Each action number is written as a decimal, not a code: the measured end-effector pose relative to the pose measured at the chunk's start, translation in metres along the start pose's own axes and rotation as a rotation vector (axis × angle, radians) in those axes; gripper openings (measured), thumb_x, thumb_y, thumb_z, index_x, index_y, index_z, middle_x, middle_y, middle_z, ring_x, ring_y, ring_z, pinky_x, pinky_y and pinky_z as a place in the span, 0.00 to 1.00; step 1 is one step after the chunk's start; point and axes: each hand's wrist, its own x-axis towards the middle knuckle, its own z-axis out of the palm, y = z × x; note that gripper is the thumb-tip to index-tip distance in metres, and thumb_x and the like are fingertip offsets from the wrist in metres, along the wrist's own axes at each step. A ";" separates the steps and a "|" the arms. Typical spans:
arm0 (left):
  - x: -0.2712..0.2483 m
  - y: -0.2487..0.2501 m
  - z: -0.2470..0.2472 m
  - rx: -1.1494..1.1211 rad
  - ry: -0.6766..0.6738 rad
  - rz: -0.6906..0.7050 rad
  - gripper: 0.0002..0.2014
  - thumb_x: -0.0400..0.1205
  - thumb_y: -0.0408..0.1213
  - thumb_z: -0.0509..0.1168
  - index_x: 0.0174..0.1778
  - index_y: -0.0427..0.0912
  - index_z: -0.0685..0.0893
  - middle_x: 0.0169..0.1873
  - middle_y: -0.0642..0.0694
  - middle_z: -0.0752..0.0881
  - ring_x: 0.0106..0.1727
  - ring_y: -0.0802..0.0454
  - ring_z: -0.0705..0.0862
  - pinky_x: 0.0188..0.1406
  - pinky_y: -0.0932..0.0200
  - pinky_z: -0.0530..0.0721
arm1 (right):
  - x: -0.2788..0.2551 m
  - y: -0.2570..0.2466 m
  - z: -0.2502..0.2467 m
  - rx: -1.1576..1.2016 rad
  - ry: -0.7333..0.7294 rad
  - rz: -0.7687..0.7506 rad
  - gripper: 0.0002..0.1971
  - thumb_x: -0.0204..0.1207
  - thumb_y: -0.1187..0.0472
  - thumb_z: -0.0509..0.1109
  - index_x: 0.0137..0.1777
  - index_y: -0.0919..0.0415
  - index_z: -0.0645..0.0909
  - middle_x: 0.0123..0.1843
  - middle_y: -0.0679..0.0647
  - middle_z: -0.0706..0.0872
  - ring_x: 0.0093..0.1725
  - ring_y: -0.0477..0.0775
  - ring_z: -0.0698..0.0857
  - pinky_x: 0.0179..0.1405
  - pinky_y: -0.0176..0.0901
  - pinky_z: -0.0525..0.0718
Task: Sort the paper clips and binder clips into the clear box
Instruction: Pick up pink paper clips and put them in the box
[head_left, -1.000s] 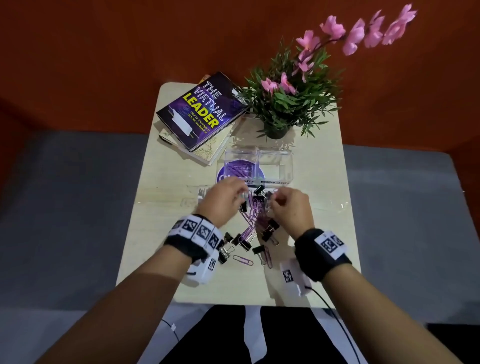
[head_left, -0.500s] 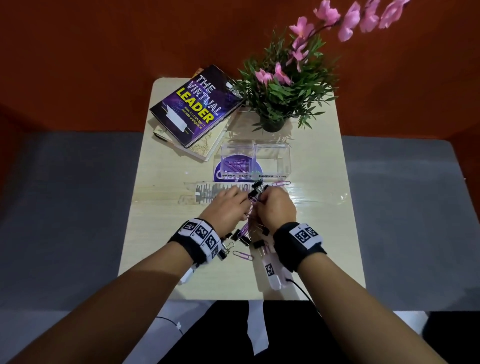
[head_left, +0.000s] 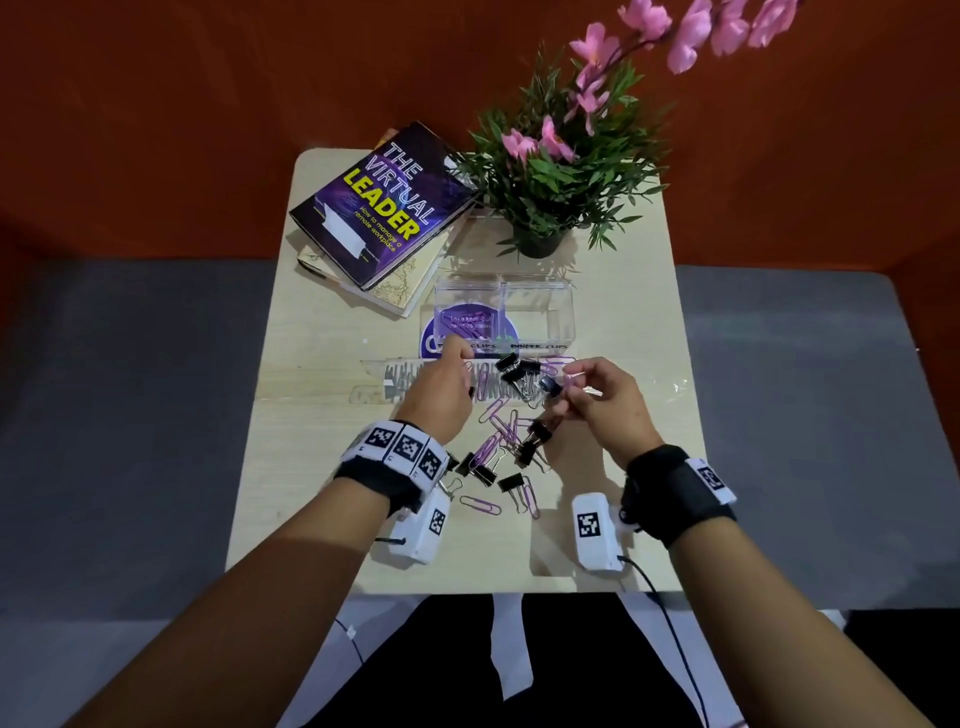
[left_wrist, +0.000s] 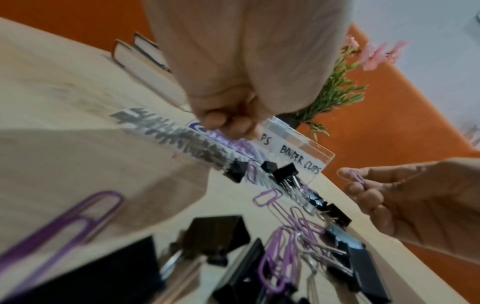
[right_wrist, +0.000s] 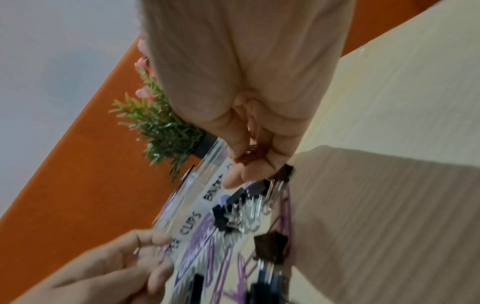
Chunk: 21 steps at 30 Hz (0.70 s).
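The clear box (head_left: 567, 312) has two compartments labelled for paper clips and binder clips; purple paper clips (head_left: 467, 327) lie in the left one. My left hand (head_left: 457, 349) reaches to the front of that left compartment. Its fingertips (right_wrist: 155, 240) are pinched together, apparently on a thin paper clip. My right hand (head_left: 571, 371) hovers just right of the pile and pinches a purple paper clip (left_wrist: 355, 176). Loose purple paper clips (head_left: 501, 426) and black binder clips (head_left: 519, 370) are scattered on the table between my wrists and the box.
A clear lid (head_left: 410, 382) lies flat just in front of the box. Stacked books (head_left: 384, 202) sit at the back left. A potted plant (head_left: 540, 244) with pink flowers stands behind the box. The small table (head_left: 311, 467) ends close at both sides.
My hands were close together over the pile. The left hand has since moved forward to the box's left compartment, and the right hand has drawn away to the right with a paper clip.
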 end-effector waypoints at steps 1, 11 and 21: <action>0.002 0.001 0.003 0.034 -0.018 -0.031 0.13 0.83 0.23 0.52 0.61 0.37 0.68 0.30 0.45 0.78 0.29 0.46 0.76 0.28 0.51 0.73 | 0.000 -0.001 -0.005 -0.011 -0.012 0.023 0.13 0.79 0.81 0.55 0.54 0.67 0.76 0.36 0.54 0.75 0.21 0.41 0.82 0.26 0.31 0.84; 0.005 0.006 0.028 0.309 0.027 -0.121 0.24 0.74 0.53 0.74 0.56 0.40 0.80 0.43 0.45 0.91 0.47 0.43 0.88 0.60 0.43 0.82 | -0.002 0.004 -0.014 -0.843 -0.352 -0.148 0.14 0.65 0.71 0.67 0.41 0.48 0.79 0.47 0.52 0.89 0.48 0.56 0.87 0.50 0.49 0.85; 0.003 0.030 0.024 0.308 -0.092 -0.211 0.14 0.79 0.35 0.68 0.27 0.42 0.76 0.28 0.44 0.82 0.31 0.45 0.82 0.46 0.49 0.87 | -0.011 0.012 -0.009 -1.190 -0.242 -0.238 0.04 0.73 0.58 0.65 0.46 0.54 0.80 0.48 0.52 0.84 0.45 0.60 0.85 0.36 0.42 0.71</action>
